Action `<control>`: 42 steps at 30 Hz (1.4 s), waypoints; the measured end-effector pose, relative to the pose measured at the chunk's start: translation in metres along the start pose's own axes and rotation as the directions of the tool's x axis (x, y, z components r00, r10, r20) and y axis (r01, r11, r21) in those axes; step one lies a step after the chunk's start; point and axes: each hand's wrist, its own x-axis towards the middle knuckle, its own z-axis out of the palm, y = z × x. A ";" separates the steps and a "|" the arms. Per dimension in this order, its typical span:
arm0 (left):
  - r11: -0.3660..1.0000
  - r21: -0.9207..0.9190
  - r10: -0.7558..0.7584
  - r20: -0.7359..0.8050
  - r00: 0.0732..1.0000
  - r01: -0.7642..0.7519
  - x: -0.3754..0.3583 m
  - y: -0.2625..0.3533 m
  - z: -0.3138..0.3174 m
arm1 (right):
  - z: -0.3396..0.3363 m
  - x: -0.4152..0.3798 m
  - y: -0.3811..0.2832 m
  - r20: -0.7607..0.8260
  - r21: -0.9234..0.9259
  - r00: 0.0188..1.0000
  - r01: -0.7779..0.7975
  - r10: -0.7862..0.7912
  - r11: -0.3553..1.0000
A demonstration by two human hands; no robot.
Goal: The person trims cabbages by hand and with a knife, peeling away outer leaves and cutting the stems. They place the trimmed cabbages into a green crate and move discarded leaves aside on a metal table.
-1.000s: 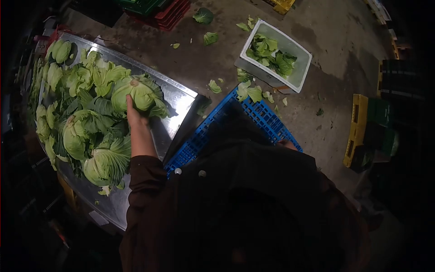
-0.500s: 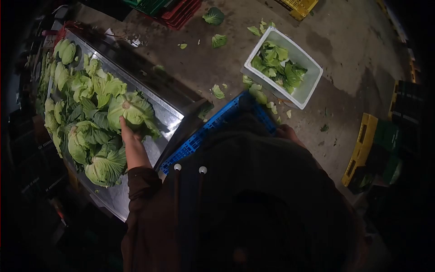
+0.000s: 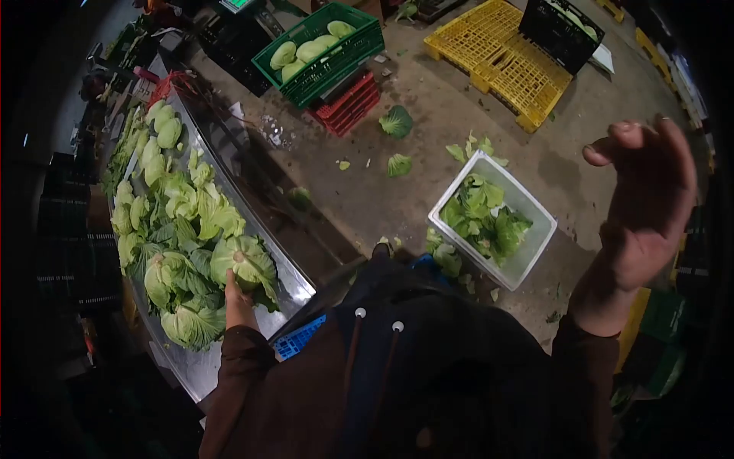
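My left hand (image 3: 240,304) grips the near side of a leafy cabbage (image 3: 243,264) on the metal table (image 3: 289,300). Its thumb lies against the pale cut stem end; the other fingers are mostly hidden beneath the leaves. Other leafy cabbages (image 3: 191,325) and loose leaves lie left of that cabbage. My right hand (image 3: 646,203) is raised on the right, fingers loosely curved and the thumb apart, with nothing in it. Below and left of it, on the floor, stands a white box (image 3: 526,269) containing green leaves (image 3: 489,218).
A blue crate (image 3: 300,338) shows partly behind my body. Farther off, a green crate (image 3: 319,80) of trimmed cabbages rests on a red crate (image 3: 345,107). A yellow pallet (image 3: 489,53) carries a black crate (image 3: 560,34). Loose leaves (image 3: 396,122) litter the concrete floor.
My right hand has left the blue crate's edge and risen to the right. The view has tilted up, showing more of the crates and pallet. My left hand stays at the same cabbage.
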 end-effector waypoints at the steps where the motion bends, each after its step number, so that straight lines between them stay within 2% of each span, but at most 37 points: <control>1: 0.999 -0.040 0.008 0.068 0.998 -0.005 0.006 -0.001 -0.007 | -0.005 0.004 0.009 -0.010 -0.021 1.000 0.026 -0.026 0.999; 2: 0.997 -0.077 0.015 0.146 0.989 -0.003 0.016 -0.005 -0.013 | -0.010 0.011 0.012 -0.027 -0.049 0.998 0.054 -0.055 0.997; 3: 0.991 -0.117 -0.045 0.191 0.980 0.069 0.015 -0.004 -0.016 | -0.016 0.016 0.014 -0.042 -0.085 0.996 0.080 -0.083 0.993; 4: 0.988 -0.145 -0.015 0.205 0.979 0.046 0.012 -0.005 -0.015 | -0.022 0.024 0.017 -0.050 -0.120 0.992 0.113 -0.120 0.986; 5: 0.980 -0.182 -0.030 0.234 0.972 0.074 0.045 -0.011 -0.032 | -0.026 0.033 0.020 -0.054 -0.154 0.986 0.149 -0.159 0.977; 6: 0.978 -0.208 0.055 0.379 0.924 0.027 0.050 -0.017 -0.036 | -0.029 0.046 0.026 -0.038 -0.193 0.973 0.218 -0.229 0.957; 7: 0.939 -0.307 -0.002 0.445 0.895 0.155 0.039 -0.019 -0.030 | -0.035 0.065 0.031 -0.026 -0.229 0.955 0.282 -0.295 0.932; 8: 0.959 -0.261 0.035 0.504 0.863 0.114 0.041 -0.023 -0.036 | -0.037 0.078 0.038 -0.005 -0.250 0.939 0.332 -0.345 0.909; 9: 0.960 -0.229 -0.006 0.562 0.827 0.163 0.016 -0.018 -0.024 | -0.038 0.094 0.042 0.018 -0.274 0.916 0.390 -0.401 0.879; 10: 0.959 -0.240 0.031 0.611 0.791 0.148 -0.007 -0.016 -0.009 | -0.039 0.110 0.045 0.036 -0.303 0.887 0.449 -0.461 0.840; 12: 0.955 -0.146 0.270 0.786 0.557 -0.257 -0.088 0.005 0.040 | -0.033 0.135 0.050 0.051 -0.355 0.835 0.529 -0.549 0.771; 13: 0.953 -0.160 0.278 0.800 0.531 -0.258 -0.076 0.009 0.068 | -0.025 0.140 0.054 0.051 -0.374 0.822 0.542 -0.567 0.753; 14: 0.955 -0.291 0.261 0.725 0.637 -0.061 -0.064 0.009 0.084 | -0.012 0.141 0.059 0.055 -0.384 0.819 0.545 -0.571 0.745; 15: 0.898 -0.421 0.190 0.631 0.752 0.127 -0.057 0.002 0.083 | 0.005 0.140 0.068 0.062 -0.373 0.828 0.537 -0.557 0.757; 16: 0.793 -0.554 0.072 0.500 0.863 0.255 -0.057 0.003 0.056 | 0.030 0.137 0.081 0.053 -0.334 0.853 0.505 -0.519 0.796; 17: 0.637 -0.706 -0.061 0.355 0.933 0.310 -0.060 0.008 0.028 | 0.059 0.137 0.098 0.044 -0.280 0.873 0.478 -0.486 0.833; 18: 0.624 -0.732 -0.070 0.298 0.952 0.275 -0.050 0.003 0.018 | 0.089 0.142 0.114 0.039 -0.216 0.878 0.473 -0.476 0.854; 19: 0.834 -0.541 0.081 0.317 0.945 0.110 -0.035 -0.011 0.011 | 0.123 0.150 0.131 0.035 -0.129 0.882 0.470 -0.470 0.873; 20: 0.952 -0.294 0.188 0.347 0.919 -0.083 -0.032 -0.023 -0.007 | 0.160 0.157 0.148 0.031 -0.018 0.890 0.455 -0.454 0.890; 23: 0.893 -0.446 0.070 0.006 0.998 -0.060 -0.039 -0.035 0.003 | 0.256 0.210 0.177 0.016 0.274 0.845 0.511 -0.535 0.815; 25: 0.800 -0.559 0.116 -0.210 0.971 -0.217 -0.054 -0.029 0.028 | 0.316 0.241 0.185 -0.016 0.451 0.807 0.533 -0.590 0.716; 26: 0.813 -0.521 0.094 -0.321 0.942 -0.258 -0.067 -0.017 0.041 | 0.346 0.253 0.189 -0.030 0.536 0.794 0.525 -0.607 0.661; 28: 0.875 -0.324 0.218 -0.399 0.891 -0.359 -0.066 -0.020 0.040 | 0.407 0.269 0.190 -0.041 0.700 0.775 0.473 -0.631 0.535; 30: 0.880 -0.021 0.401 -0.500 0.767 -0.474 -0.063 -0.030 0.043 | 0.464 0.279 0.189 -0.043 0.833 0.757 0.388 -0.652 0.395; 32: 0.910 0.386 0.374 -0.615 0.694 -0.149 -0.081 -0.020 0.051 | 0.509 0.280 0.190 -0.026 0.919 0.746 0.280 -0.666 0.277; 33: 0.854 0.505 0.295 -0.671 0.680 0.128 -0.098 0.000 0.065 | 0.527 0.280 0.192 -0.009 0.947 0.741 0.222 -0.671 0.232; 34: 0.718 0.581 0.228 -0.717 0.658 0.384 -0.116 0.029 0.081 | 0.541 0.281 0.196 0.001 0.965 0.736 0.177 -0.677 0.194; 36: 0.576 0.582 0.126 -0.757 0.641 0.574 -0.141 0.070 0.099 | 0.562 0.286 0.209 0.023 0.985 0.727 0.103 -0.687 0.141; 37: 0.673 0.588 0.319 -0.778 0.541 0.449 -0.150 0.080 0.113 | 0.570 0.292 0.217 0.034 0.990 0.720 0.069 -0.694 0.120; 38: 0.726 0.612 0.488 -0.780 0.392 0.313 -0.157 0.090 0.124 | 0.578 0.298 0.227 0.048 0.994 0.717 0.034 -0.695 0.104; 39: 0.724 0.682 0.676 -0.673 0.299 -0.104 -0.161 0.100 0.128 | 0.584 0.302 0.237 0.069 0.996 0.717 -0.005 -0.694 0.094; 40: 0.671 0.602 0.731 -0.634 0.251 -0.433 -0.174 0.135 0.151 | 0.590 0.304 0.247 0.089 0.995 0.718 -0.042 -0.690 0.085; 41: 0.480 0.534 0.821 -0.553 0.142 -0.696 -0.184 0.166 0.173 | 0.594 0.307 0.258 0.111 0.994 0.718 -0.076 -0.687 0.081; 42: 0.284 0.574 0.915 -0.401 0.039 -0.768 -0.208 0.204 0.193 | 0.598 0.313 0.267 0.125 0.992 0.713 -0.100 -0.690 0.076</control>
